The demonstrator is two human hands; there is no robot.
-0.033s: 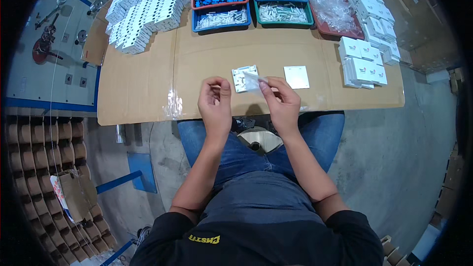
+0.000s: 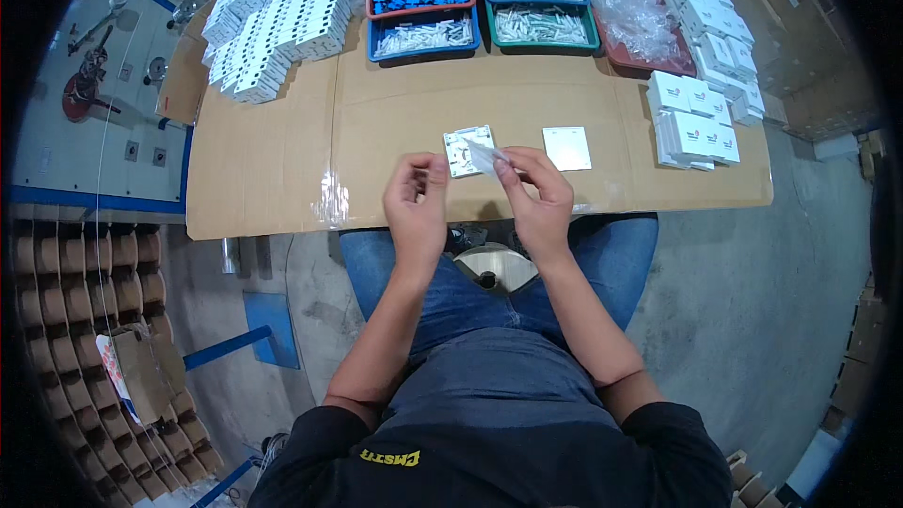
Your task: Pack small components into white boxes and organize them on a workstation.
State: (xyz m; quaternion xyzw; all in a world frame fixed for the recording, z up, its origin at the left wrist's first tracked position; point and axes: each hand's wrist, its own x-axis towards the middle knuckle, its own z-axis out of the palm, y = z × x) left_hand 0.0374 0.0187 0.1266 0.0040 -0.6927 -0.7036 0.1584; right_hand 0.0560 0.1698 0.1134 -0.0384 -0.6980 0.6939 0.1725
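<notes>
A small clear plastic bag (image 2: pixel 483 156) is pinched between the thumb and fingers of my right hand (image 2: pixel 543 202). Its free end points left, over a white square housing (image 2: pixel 457 154) that lies on the cardboard with moulded details facing up. My left hand (image 2: pixel 417 202) hovers just left of the bag, apart from it. Its fingers are curled in against the thumb, and whatever they may hold is hidden. Right of the housing, beyond my right hand, a plain white square plate (image 2: pixel 567 150) lies flat.
Along the far edge stand a red tray (image 2: pixel 373 11) of blue pieces, blue and green trays (image 2: pixel 547 49) of small white parts, and a red tray (image 2: pixel 649 67) of clear bags. White boxes are stacked at left (image 2: pixel 320 23) and right (image 2: pixel 694 134). Cardboard (image 2: pixel 273 160) covers the table.
My left hand has shifted slightly right, closer to the bag. The bag has tilted a little in my right hand, which stays nearly in place.
</notes>
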